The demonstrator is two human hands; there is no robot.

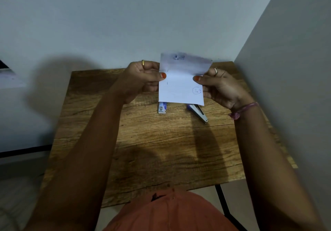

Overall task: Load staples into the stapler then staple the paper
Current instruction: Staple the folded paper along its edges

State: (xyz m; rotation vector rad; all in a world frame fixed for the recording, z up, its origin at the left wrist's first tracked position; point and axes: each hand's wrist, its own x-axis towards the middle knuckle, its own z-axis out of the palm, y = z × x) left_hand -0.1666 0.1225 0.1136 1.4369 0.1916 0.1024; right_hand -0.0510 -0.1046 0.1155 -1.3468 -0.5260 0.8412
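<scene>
Head view:
Paper: a white sheet (180, 85) is held up above the far part of the wooden table (152, 150), its top edge blurred; a circled number shows near its lower right corner.
Left hand: the left hand (143, 80) pinches the paper's left edge, thumb on the front and fingers curled behind.
Right hand: the right hand (220, 87) pinches the paper's right edge the same way, thumb on the front.
Stapler: the stapler (198, 111) lies on the table just below the paper's right corner, partly hidden by it.
Staple box: a small box of staples (162, 108) lies on the table left of the stapler, under the paper's lower left corner.
</scene>
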